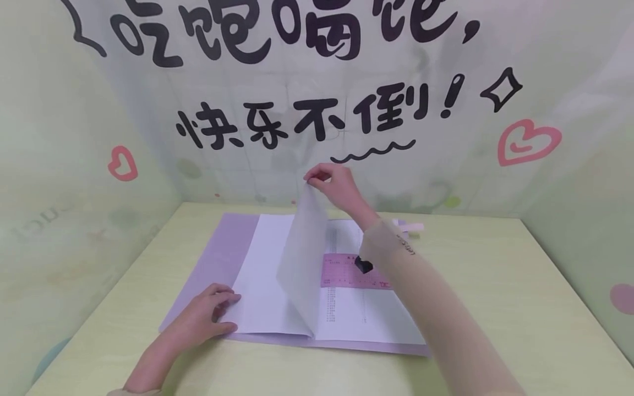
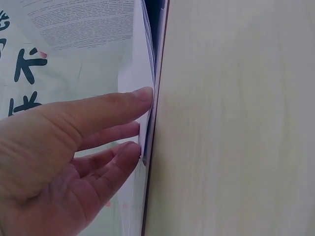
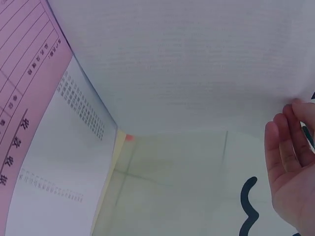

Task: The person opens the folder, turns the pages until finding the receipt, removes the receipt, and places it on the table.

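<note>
An open booklet with a purple cover (image 1: 210, 264) lies on the table. My right hand (image 1: 339, 187) pinches the upper corner of one thin page (image 1: 303, 258), which stands nearly upright above the spine. In the right wrist view, faint print shows through this page (image 3: 187, 64). A pink printed slip (image 1: 339, 272) lies across the right-hand page (image 1: 346, 324), partly hidden by the right sleeve. My left hand (image 1: 205, 314) rests at the lower left corner of the left-hand page (image 1: 260, 275). Its thumb (image 2: 142, 97) touches the page edge, with the fingers loosely bent.
The booklet lies on a pale wood-grain table (image 1: 505, 286). Behind it hangs a light sheet (image 1: 277, 110) with black lettering and pink hearts, and similar sheets enclose both sides. A small black object (image 1: 364, 265) shows beside the right cuff. Pale tabs (image 1: 412, 227) stick out at the booklet's far right.
</note>
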{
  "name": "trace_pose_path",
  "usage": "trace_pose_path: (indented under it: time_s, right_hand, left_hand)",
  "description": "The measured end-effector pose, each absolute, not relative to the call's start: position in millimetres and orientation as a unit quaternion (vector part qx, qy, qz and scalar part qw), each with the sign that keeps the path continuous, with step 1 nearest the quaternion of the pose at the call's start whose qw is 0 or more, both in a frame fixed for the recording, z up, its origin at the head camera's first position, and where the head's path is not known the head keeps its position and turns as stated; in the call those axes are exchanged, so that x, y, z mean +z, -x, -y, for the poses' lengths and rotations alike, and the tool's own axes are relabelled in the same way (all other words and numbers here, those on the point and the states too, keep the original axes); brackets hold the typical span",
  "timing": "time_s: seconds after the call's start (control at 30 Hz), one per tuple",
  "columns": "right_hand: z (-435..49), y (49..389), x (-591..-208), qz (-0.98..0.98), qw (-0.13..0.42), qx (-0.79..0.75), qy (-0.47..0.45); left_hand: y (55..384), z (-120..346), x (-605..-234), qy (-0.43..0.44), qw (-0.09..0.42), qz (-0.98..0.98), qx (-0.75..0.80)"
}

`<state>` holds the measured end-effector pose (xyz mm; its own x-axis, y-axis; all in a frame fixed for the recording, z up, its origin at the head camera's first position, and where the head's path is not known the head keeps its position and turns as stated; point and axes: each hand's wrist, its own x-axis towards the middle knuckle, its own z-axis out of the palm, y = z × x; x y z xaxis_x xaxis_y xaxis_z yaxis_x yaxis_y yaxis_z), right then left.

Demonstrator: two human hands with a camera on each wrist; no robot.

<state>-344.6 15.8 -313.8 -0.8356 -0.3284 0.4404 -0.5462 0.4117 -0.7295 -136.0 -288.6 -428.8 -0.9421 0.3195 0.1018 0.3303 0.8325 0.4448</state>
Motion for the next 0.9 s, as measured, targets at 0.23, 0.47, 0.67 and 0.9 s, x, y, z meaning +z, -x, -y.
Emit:
trace_pose_path:
  time_s: [0.23, 0.47, 0.67, 0.9]
  right_hand:
    - [7.7, 342.6, -326.0, 0.821, 0.086, 0.485, -0.288]
    - [19.5, 340.8, -339.0, 0.818, 0.017, 0.480, -0.318]
    - [36.1, 338.1, -355.7, 0.835, -0.013, 0.433, -0.340]
    - [55.2, 337.7, -374.8, 0.847, -0.035, 0.391, -0.358]
  left_hand:
    - [133.4, 291.2, -430.0, 0.178, 0.018, 0.953, -0.245]
    - [134.8, 291.5, -427.7, 0.166, 0.015, 0.950, -0.265]
    - [134.9, 291.0, -427.6, 0.140, 0.004, 0.950, -0.278]
    - [134.3, 292.2, -426.8, 0.143, 0.020, 0.944, -0.297]
